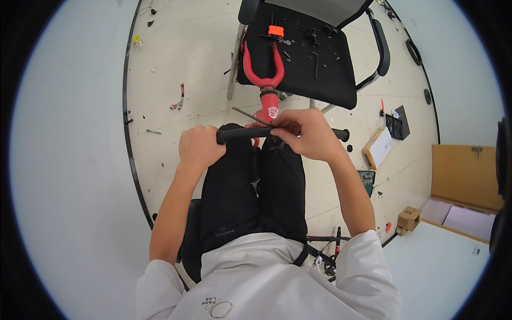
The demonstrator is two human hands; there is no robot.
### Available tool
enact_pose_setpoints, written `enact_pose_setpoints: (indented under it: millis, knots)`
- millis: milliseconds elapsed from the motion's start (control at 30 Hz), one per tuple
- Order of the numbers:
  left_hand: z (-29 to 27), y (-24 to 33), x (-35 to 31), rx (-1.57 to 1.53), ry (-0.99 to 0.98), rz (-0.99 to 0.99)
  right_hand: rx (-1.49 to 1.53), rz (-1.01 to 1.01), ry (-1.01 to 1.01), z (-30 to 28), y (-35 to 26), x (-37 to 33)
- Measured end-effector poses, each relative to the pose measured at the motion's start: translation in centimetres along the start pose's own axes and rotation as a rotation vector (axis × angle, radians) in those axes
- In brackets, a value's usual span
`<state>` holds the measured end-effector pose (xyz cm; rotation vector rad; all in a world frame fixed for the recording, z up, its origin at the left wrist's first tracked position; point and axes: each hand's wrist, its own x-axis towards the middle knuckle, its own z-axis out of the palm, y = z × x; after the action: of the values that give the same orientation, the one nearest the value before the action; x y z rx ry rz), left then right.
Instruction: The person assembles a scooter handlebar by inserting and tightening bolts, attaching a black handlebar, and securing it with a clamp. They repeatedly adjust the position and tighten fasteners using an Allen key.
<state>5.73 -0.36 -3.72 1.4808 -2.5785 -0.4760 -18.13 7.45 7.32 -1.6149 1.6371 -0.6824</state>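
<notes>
A black handlebar [242, 133] lies across above my knees. My left hand [201, 147] is closed at its left end. My right hand [305, 134] is over the middle of the bar, with thumb and fingers pinched on a thin dark rod [249, 115] that looks like a hex key. The rod slants up to the left over the bar. Beyond the bar stands a red bike frame's head tube [271, 101], joined to a red fork [247, 66] whose two legs point away from me. The clamp under my right fingers is partly hidden.
Ahead stands a black office chair [341, 90] bearing an L-shaped hex key [316, 65], an orange piece [276, 31] and several small metal parts. To the right on the floor lie a white-topped box [377, 149] and a black tool case [394, 127]. A cardboard box [409, 218] sits by the cabinet.
</notes>
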Motion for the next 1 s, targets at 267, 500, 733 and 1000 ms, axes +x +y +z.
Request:
enact_pose_setpoints:
  millis: [267,500,733,1000]
  knots:
    - [-0.6,0.2,0.0,0.01,-0.077,-0.031,-0.294,-0.187,-0.183,-0.4,-1.1,1.8]
    - [-1.0,0.2,0.0,0.021,-0.129,-0.026,-0.233,-0.202,-0.225,-0.5,-0.6,1.6]
    - [-1.0,0.0,0.0,0.017,-0.143,-0.046,-0.486,-0.192,-0.288,-0.2,-2.5,2.1]
    - [-1.6,0.3,0.2,0.005,-0.169,-0.022,-0.572,-0.526,0.039,9.3,-2.8,0.3]
